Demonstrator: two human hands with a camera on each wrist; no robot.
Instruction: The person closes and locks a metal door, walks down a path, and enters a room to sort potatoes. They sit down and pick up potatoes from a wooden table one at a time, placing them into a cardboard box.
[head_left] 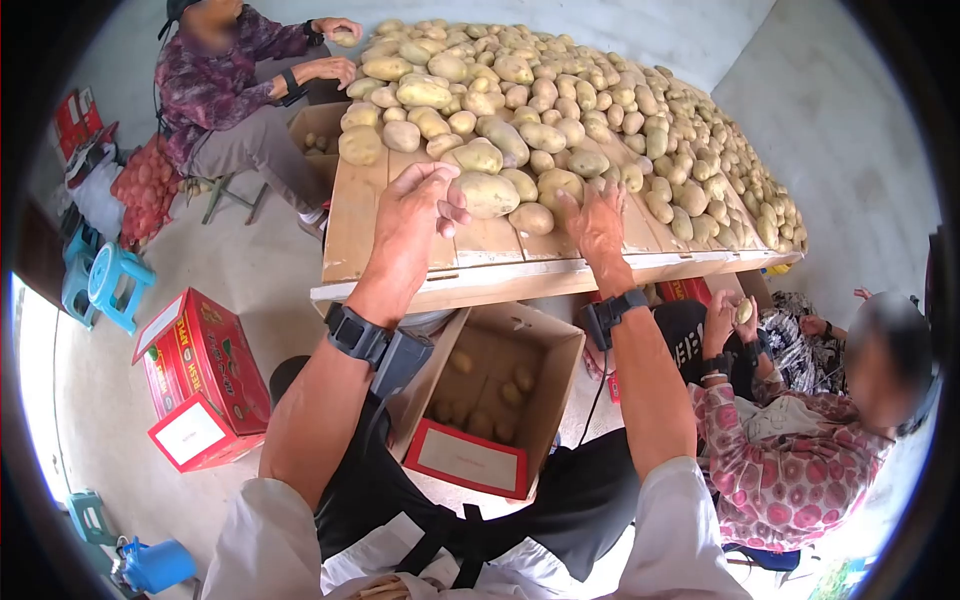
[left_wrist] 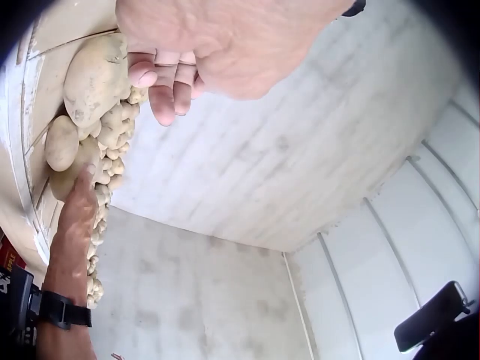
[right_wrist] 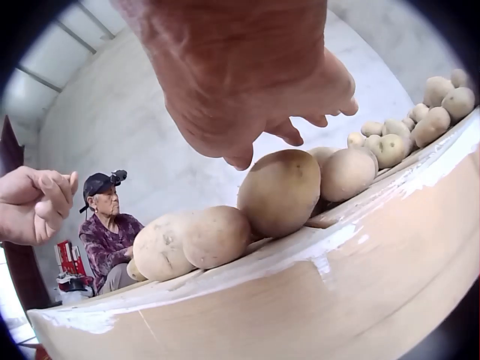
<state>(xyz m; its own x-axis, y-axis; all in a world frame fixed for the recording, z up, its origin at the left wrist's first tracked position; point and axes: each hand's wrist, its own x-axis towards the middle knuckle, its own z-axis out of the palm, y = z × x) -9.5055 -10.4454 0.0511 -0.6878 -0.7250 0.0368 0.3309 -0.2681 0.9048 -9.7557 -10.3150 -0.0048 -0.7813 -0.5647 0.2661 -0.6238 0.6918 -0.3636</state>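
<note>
The loose left hand (head_left: 412, 208) holds nothing; the relaxed right hand (head_left: 599, 228) touches a tan, oval potato (right_wrist: 280, 193). A careless push could roll it off the flat brown tabletop (head_left: 482, 240).

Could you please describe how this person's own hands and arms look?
The left hand and right hand are gloveless. White sleeves leave the forearms bare. Black straps carrying boxy dark devices circle both wrists, and a thin dark cable hangs below the right wrist.
</note>
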